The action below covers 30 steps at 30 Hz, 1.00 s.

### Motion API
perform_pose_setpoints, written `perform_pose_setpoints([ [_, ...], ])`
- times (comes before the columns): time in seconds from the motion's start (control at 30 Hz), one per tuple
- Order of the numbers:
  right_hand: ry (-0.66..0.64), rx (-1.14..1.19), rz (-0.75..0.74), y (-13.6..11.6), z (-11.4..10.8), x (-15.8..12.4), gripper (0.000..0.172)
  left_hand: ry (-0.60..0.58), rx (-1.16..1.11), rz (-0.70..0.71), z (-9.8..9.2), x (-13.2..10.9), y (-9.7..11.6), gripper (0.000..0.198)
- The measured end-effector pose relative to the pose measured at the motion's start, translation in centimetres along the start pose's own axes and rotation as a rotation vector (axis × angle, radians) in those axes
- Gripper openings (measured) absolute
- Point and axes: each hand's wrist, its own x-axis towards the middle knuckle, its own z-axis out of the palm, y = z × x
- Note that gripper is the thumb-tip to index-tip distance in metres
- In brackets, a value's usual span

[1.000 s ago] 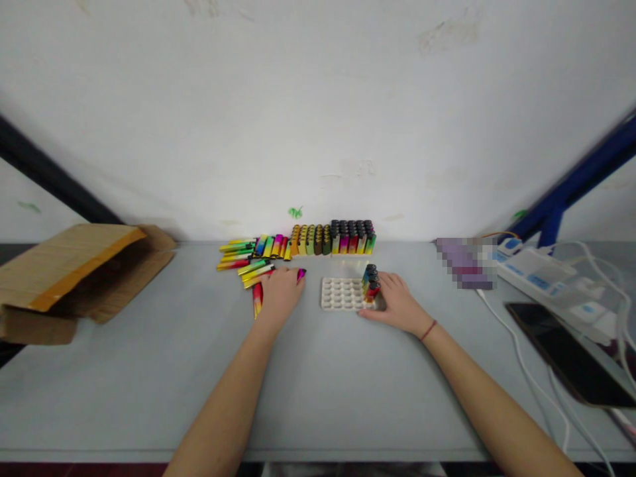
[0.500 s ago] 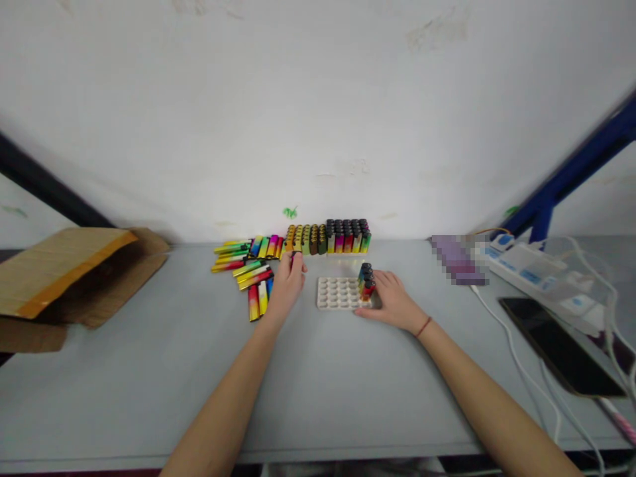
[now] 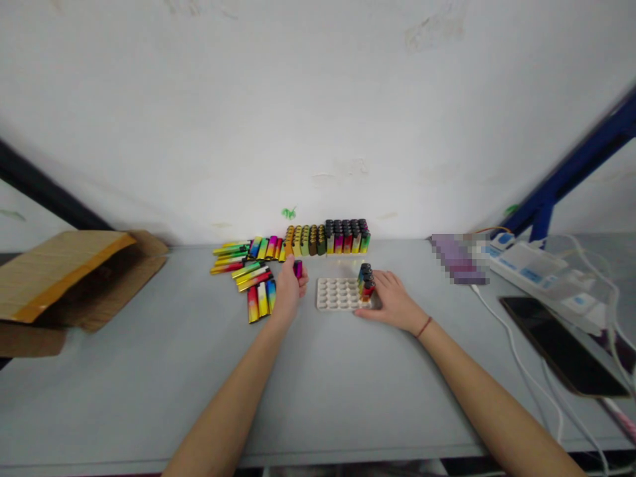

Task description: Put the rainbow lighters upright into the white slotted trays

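Purple lighter (image 3: 298,268): in the left hand (image 3: 289,286), above the bench (image 3: 358,391), to the left of the tray (image 3: 336,295) and well apart from the right hand (image 3: 393,298).
Lighter's direction: dark end up; the long axis looks near upright, though the fingers hide the lower part and the exact tilt cannot be told.
Left hand: closed around the purple lighter, thumb side up, fingers curled on the side toward the tray.
Right hand: wide, at the tray's right end, thumb stretched along the front corner and fingers farther back beside the standing lighters (image 3: 366,283); how firmly it presses cannot be told.
Tray: pale, with rows of hollows, flat on the bench, its longer side running left to right.
Standing lighters: a short row near the tray's right end, dark tops up, long axes upright, the row running from back to front.
Front loose lighters (image 3: 261,301): lying flat just left of the left hand, side by side, long axes running mostly away from the person.
Middle loose lighters (image 3: 252,275): lying flat, long axes mostly left to right, right ends slanting slightly away.
Back block: black-topped lighters (image 3: 346,237) stand upright near the wall (image 3: 318,119), beyond the tray, just beside a yellow and brown group (image 3: 305,240).
Bench edges: an open cardboard box (image 3: 69,271) at the left; a dark phone (image 3: 561,344), power strip (image 3: 534,270) and white cables (image 3: 519,358) at the right.
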Motion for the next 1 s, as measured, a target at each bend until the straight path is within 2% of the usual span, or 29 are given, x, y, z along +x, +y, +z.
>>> perform_pose_setpoints([
  [0.23, 0.001, 0.008, 0.005, 0.0, 0.0, -0.1, 0.076, -0.016, -0.059, -0.004, 0.2, -0.4, -0.6, 0.04],
  [0.57, 0.007, -0.007, 0.001, 0.1, 0.2, -0.1, 0.077, -0.034, -0.145, -0.021, 0.5, -1.0, 0.0, 0.035],
  [0.8, 0.007, -0.007, 0.014, -0.1, 0.1, -0.2, 0.077, -0.002, -0.221, 0.021, 0.5, -1.0, 0.0, 0.039],
  [1.0, 0.009, 0.003, 0.009, 0.0, 0.1, -0.2, 0.077, -0.026, -0.221, 0.013, 0.7, -1.2, 0.0, 0.04],
])
